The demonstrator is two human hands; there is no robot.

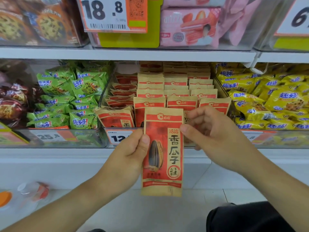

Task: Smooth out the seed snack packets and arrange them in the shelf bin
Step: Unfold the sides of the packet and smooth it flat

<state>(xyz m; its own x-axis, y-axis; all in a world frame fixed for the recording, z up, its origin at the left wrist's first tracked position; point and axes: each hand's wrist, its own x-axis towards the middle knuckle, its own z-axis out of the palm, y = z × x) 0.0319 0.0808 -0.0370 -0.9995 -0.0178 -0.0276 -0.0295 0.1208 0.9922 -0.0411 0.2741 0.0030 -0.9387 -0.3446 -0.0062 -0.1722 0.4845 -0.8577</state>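
Leftmost on the middle shelf sit dark brown snack bags, then a clear bin of green cookie bags with a price tag reading 25.8 on its front wall. Next comes the seed bin, its clear left wall rising beside a leaning stack of red and tan packets; further right in it, three rows of packets stand upright, top edges level.

Below and in front of the bin's front lip, the left hand holds one seed packet upright by its left edge, thumb pressed on the face and fingers curled behind. The packet's top edge overlaps the front row; its bottom edge hangs free over the white floor, with open room beneath and to both sides of the wrists.

Just right of the left thumb, across the packet's width, the right hand pinches the right edge, thumb tip on the front, the other fingers bent loosely above and behind.

Right of those fingers, a bin of yellow cookie bags fills the shelf. A dark trouser knee shows at the lower right.
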